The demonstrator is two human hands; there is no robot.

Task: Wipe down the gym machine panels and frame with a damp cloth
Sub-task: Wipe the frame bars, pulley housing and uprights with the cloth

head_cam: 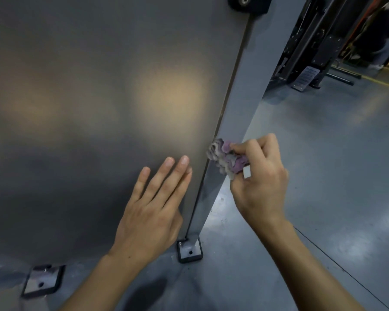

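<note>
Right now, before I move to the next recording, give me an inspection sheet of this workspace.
Surface: large dark grey panel, two warm light reflections on it; grey frame post along its right edge.
Job's things: bunched purple-grey cloth at the seam between panel and post.
Clutter: nothing seen.
Hands: left hand flat on the panel, fingers straight; right hand grips the cloth.
Cables: nothing seen.
Surroundings: grey floor, bolted foot plates, another dark machine behind, a person far off at top right.
</note>
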